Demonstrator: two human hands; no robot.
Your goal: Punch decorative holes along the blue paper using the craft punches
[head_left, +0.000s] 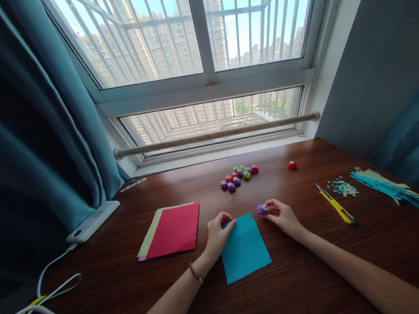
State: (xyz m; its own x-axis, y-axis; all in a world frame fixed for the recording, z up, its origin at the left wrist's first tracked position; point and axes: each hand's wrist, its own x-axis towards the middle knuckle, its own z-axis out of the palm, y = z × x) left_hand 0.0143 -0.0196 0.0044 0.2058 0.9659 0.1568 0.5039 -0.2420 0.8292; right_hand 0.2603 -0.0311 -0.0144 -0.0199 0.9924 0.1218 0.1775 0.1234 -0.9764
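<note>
A blue sheet of paper [245, 249] lies at the middle of the table, slightly turned. My left hand [218, 231] pinches its upper left corner, thumb on top; the other fingers are partly hidden. Near the sheet's upper right corner a small dark reddish mark shows. Just right of that corner, my right hand [281, 215] grips a small purple craft punch [262, 209] between thumb and fingers, apart from the paper. Farther back stands a cluster of similar punches [246, 175] in purple, red and green. One red punch [292, 165] sits alone to their right.
Red paper [174, 231] lies over other coloured sheets at left. On the right are a yellow utility knife [334, 204], tiny paper cutouts [343, 187] and blue and pale paper strips [386, 187]. A white power strip [93, 222] with a cable rests by the curtain.
</note>
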